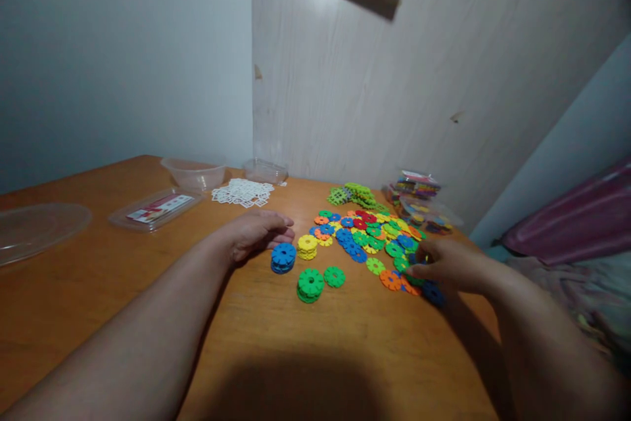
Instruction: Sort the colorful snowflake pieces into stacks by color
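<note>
Your right hand bent over the scattered discs, any pinch too obscured to tell; your left hand, loosely spread, rested just beside the blue stack, yellow and green stacks rightward. Single-disc lifts likely worked best.

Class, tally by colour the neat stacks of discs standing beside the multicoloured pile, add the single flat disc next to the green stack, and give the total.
Blue stack: 1
Yellow stack: 1
Green stack: 1
Single green disc: 1
Total: 4 (3 stacks and 1 single disc)
</note>
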The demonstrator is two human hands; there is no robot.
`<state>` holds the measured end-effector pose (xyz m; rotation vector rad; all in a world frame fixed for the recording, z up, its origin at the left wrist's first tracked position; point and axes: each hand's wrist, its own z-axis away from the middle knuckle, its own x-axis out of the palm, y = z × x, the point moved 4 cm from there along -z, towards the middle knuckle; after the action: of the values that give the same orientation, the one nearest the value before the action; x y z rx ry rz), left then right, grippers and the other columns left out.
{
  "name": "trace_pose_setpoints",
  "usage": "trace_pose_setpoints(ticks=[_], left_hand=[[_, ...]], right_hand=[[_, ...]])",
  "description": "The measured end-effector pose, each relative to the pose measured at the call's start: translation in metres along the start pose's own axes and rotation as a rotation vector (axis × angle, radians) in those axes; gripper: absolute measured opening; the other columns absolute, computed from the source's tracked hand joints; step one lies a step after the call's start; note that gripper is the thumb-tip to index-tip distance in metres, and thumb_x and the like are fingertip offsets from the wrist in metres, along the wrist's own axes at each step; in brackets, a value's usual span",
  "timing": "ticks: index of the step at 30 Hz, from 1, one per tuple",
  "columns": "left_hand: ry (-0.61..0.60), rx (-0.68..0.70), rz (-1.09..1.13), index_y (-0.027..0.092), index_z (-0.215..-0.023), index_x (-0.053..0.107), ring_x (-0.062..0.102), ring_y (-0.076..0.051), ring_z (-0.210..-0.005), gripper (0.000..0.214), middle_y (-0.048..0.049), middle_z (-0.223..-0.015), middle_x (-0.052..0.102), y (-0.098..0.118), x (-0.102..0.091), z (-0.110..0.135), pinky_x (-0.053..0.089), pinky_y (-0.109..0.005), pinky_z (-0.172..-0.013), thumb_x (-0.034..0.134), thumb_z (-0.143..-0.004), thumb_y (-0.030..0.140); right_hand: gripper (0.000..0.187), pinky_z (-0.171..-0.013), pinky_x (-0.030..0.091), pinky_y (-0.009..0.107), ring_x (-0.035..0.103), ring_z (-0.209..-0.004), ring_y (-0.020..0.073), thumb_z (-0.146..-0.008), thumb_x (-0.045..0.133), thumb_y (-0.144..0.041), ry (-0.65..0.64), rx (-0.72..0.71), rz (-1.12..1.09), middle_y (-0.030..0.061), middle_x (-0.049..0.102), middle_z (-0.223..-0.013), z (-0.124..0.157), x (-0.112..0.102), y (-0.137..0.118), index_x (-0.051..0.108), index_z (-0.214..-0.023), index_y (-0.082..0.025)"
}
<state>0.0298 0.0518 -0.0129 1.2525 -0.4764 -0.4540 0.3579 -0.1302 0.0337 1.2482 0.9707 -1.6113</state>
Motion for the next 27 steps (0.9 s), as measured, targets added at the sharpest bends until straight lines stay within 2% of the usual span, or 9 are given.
trace_pose_setpoints(ticks=[5,8,15,19,22,25,27], left_hand=[[0.001,0.008,0.007,0.01,-0.09,0.065,0.063,-0.011,-0.062,0.031,-0.0115,-0.086,0.071,0.0,0.0,-0.001,0.054,-0.024,-0.061,0.077,-0.069,0.03],[-0.002,0.016,0.001,0.01,-0.09,0.065,0.062,-0.01,-0.061,0.03,-0.0116,-0.086,0.071,0.0,0.0,-0.001,0.053,-0.023,-0.059,0.076,-0.07,0.03],[0.021,0.004,0.004,0.01,-0.09,0.064,0.065,-0.012,-0.066,0.032,-0.0117,-0.086,0.072,0.001,0.001,0.0,0.054,-0.025,-0.065,0.076,-0.069,0.031],[0.01,0.006,-0.002,0.01,-0.09,0.064,0.065,-0.013,-0.066,0.031,-0.0122,-0.087,0.072,-0.001,0.0,-0.002,0.054,-0.026,-0.065,0.076,-0.07,0.031],[-0.005,0.014,0.011,0.01,-0.089,0.064,0.065,-0.012,-0.066,0.029,-0.0122,-0.087,0.072,-0.002,-0.001,-0.004,0.054,-0.025,-0.065,0.075,-0.071,0.031],[-0.015,0.022,0.031,0.01,-0.088,0.064,0.064,-0.012,-0.066,0.027,-0.012,-0.086,0.071,-0.002,0.0,-0.003,0.054,-0.025,-0.066,0.074,-0.072,0.03],[-0.017,0.022,0.033,0.01,-0.088,0.064,0.064,-0.011,-0.065,0.027,-0.0118,-0.086,0.071,-0.002,0.001,-0.002,0.054,-0.024,-0.065,0.074,-0.072,0.03]], right_hand=[[0.065,-0.049,0.032,0.028,0.059,-0.061,0.0217,-0.069,0.05,-0.08,0.02,0.126,-0.023,0.0091,0.068,-0.07,0.005,0.023,0.016,0.067,-0.068,-0.017],[0.071,-0.047,0.032,0.029,0.059,-0.059,0.0223,-0.068,0.044,-0.085,0.083,0.189,0.008,0.0103,0.067,-0.07,0.004,0.029,0.018,0.066,-0.068,-0.018],[0.055,-0.048,0.034,0.029,0.062,-0.067,0.0253,-0.072,0.053,-0.073,0.157,0.229,0.0,0.0119,0.069,-0.08,-0.001,0.032,0.018,0.065,-0.075,-0.019],[0.043,-0.048,0.031,0.028,0.059,-0.062,0.0214,-0.072,0.061,-0.062,0.212,0.192,-0.052,0.0088,0.067,-0.074,-0.003,0.03,0.015,0.062,-0.073,-0.019],[0.03,-0.049,0.029,0.025,0.055,-0.059,0.0167,-0.076,0.06,-0.048,0.268,0.123,-0.101,0.004,0.063,-0.066,-0.007,0.028,0.013,0.058,-0.069,-0.019],[0.027,-0.049,0.028,0.023,0.05,-0.056,0.0135,-0.08,0.055,-0.042,0.34,0.065,-0.212,0.0006,0.057,-0.06,-0.008,0.023,0.007,0.052,-0.066,-0.019],[0.029,-0.047,0.029,0.023,0.047,-0.054,0.012,-0.082,0.052,-0.044,0.366,0.02,-0.378,-0.0009,0.053,-0.058,-0.005,0.019,-0.005,0.048,-0.067,-0.02]])
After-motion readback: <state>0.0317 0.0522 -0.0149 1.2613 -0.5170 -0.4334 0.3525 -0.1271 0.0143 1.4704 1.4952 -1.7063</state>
